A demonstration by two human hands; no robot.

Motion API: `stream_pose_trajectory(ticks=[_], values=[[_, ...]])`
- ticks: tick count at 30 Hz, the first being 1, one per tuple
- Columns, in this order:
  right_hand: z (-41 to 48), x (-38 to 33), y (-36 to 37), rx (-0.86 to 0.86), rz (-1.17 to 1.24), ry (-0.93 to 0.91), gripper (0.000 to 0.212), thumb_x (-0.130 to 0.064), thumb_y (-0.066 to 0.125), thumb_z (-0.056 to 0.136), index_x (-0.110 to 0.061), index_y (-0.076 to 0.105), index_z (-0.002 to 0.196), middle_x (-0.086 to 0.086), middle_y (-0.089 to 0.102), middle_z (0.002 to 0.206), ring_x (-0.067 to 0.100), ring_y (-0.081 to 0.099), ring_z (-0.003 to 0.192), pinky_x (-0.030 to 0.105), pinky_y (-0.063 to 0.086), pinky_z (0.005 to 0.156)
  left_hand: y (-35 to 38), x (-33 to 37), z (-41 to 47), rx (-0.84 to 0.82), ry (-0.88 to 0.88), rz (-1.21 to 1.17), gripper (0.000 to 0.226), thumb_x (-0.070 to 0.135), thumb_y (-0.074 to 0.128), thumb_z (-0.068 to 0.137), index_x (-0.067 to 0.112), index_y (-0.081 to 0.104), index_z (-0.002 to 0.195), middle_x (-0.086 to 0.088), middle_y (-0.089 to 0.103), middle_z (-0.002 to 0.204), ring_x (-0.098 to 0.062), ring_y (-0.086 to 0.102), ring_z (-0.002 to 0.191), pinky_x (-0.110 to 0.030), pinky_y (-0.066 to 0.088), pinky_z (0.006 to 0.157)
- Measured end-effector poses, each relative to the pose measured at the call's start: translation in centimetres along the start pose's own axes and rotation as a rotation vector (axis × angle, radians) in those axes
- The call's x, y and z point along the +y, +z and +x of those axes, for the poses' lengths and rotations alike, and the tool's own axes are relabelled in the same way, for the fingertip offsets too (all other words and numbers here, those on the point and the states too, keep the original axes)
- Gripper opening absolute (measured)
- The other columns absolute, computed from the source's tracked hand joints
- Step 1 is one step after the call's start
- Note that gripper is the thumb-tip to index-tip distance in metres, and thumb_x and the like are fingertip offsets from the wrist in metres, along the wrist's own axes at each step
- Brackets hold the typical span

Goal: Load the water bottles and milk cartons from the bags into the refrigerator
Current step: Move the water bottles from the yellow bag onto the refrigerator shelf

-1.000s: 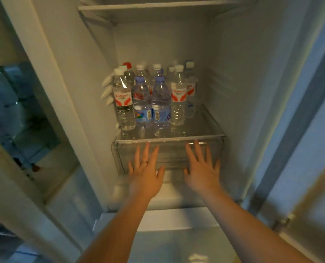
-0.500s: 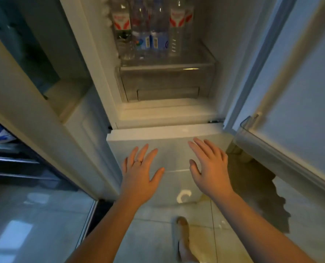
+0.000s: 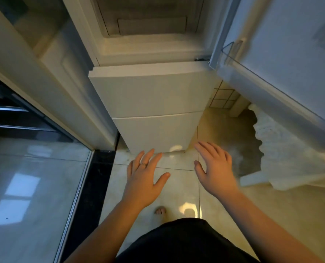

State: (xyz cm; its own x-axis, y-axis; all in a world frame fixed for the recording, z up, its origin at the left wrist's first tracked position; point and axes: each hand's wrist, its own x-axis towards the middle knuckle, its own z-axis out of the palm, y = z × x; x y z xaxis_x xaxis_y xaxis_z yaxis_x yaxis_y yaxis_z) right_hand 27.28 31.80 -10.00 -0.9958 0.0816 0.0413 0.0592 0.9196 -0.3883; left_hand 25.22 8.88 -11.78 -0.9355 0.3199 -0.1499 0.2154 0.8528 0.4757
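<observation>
Now both hands hover empty, fingers spread — left (image 3: 144, 177), right (image 3: 215, 171) — before the fridge (image 3: 154, 95). Next, find the bags, none clearly in view; leave the door (image 3: 290, 44) open.

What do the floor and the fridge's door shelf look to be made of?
Floor: probably glazed ceramic or polished stone tile, glossy. Thin grout lines cross it and it mirrors bright light patches.
Door shelf: likely clear rigid plastic. The door shows through its wall, and its thin edge catches light.
</observation>
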Motion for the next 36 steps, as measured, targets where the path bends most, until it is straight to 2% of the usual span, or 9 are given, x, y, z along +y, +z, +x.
stream_pose_trajectory(ticks=[7,12,18,23,30,36], values=[[-7.8,8.4,-2.1,-0.063,-0.03,0.013,0.054,-0.033,0.056,0.092,-0.032,0.043,0.144,-0.008,0.044,0.149,0.023,0.036,0.139,0.045,0.027,0.109,6.6,7.8,-4.4,-0.077,-0.014,0.006,0.069,0.072,0.026,0.09,0.041,0.022,0.151,0.011,0.013,0.163,-0.015,0.0,0.151,-0.042,0.006,0.121],[-14.3,15.7,-4.6,-0.057,-0.081,-0.014,0.054,-0.037,0.051,0.09,-0.032,0.044,0.143,-0.008,0.045,0.148,0.023,0.037,0.138,0.045,0.031,0.107,11.9,16.0,-8.3,-0.091,-0.049,0.026,0.065,0.066,0.034,0.094,0.041,0.02,0.152,0.012,0.01,0.163,-0.015,-0.001,0.151,-0.043,0.006,0.122],[-21.7,23.5,-7.5,-0.028,-0.101,0.022,0.055,-0.038,0.052,0.087,-0.032,0.046,0.142,-0.007,0.047,0.146,0.023,0.039,0.136,0.043,0.029,0.106,17.6,25.2,-12.4,-0.17,-0.041,0.06,0.073,0.073,0.021,0.086,0.043,0.017,0.152,0.014,0.007,0.164,-0.015,-0.001,0.151,-0.043,0.004,0.122],[-25.9,28.8,-10.0,0.009,-0.078,0.118,0.054,-0.038,0.051,0.087,-0.03,0.048,0.14,-0.006,0.048,0.146,0.023,0.04,0.135,0.043,0.032,0.105,20.2,31.1,-12.7,-0.189,0.064,0.077,0.066,0.067,0.035,0.093,0.042,0.021,0.152,0.013,0.012,0.163,-0.016,0.002,0.151,-0.045,0.007,0.123],[-27.7,36.4,-13.4,0.082,-0.043,0.312,0.055,-0.04,0.048,0.086,-0.03,0.048,0.141,-0.007,0.047,0.146,0.021,0.041,0.136,0.045,0.034,0.105,24.0,38.6,-8.9,-0.232,0.266,0.109,0.064,0.067,0.036,0.093,0.042,0.023,0.151,0.012,0.015,0.162,-0.015,0.004,0.15,-0.043,0.007,0.121],[-25.5,44.6,-16.6,0.167,-0.04,0.433,0.054,-0.039,0.048,0.086,-0.03,0.048,0.14,-0.007,0.048,0.146,0.021,0.042,0.134,0.047,0.036,0.104,27.5,46.3,-2.2,-0.272,0.436,0.152,0.065,0.067,0.035,0.093,0.04,0.023,0.151,0.01,0.015,0.162,-0.017,0.004,0.15,-0.041,0.008,0.119]])
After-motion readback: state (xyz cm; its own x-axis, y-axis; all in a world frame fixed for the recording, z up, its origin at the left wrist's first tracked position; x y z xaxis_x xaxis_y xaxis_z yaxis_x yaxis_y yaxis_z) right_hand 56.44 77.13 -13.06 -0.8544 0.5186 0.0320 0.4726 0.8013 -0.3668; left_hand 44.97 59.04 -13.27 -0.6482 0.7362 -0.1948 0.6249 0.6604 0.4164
